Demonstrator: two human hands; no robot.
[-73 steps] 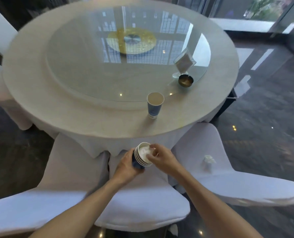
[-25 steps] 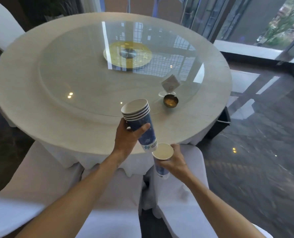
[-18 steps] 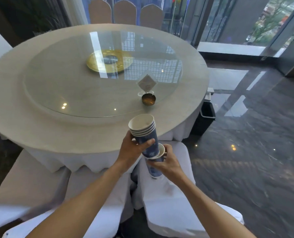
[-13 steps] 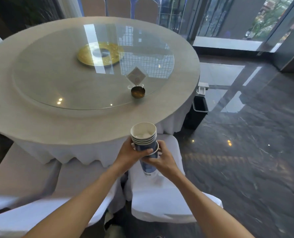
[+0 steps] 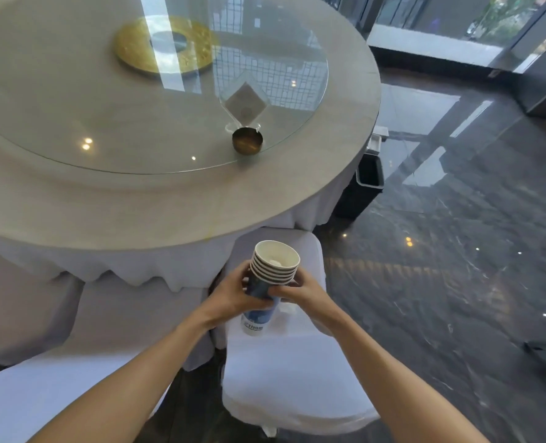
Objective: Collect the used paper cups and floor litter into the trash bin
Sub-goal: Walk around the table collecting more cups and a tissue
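A stack of several blue paper cups with white rims is held in front of me, above a white-covered chair. My left hand wraps the stack's left side. My right hand grips it from the right and below. A small white scrap lies inside the top cup. A dark trash bin stands on the floor past the table's right edge, partly hidden by the tablecloth.
The round table carries a glass turntable, a small brass dish and a clear card stand. White-covered chairs stand below my hands. Glossy dark floor spreads to the right.
The single cup in my right hand has been pushed onto the bottom of the stack. Both hands now hold one stack, and my view has shifted right toward the bin.
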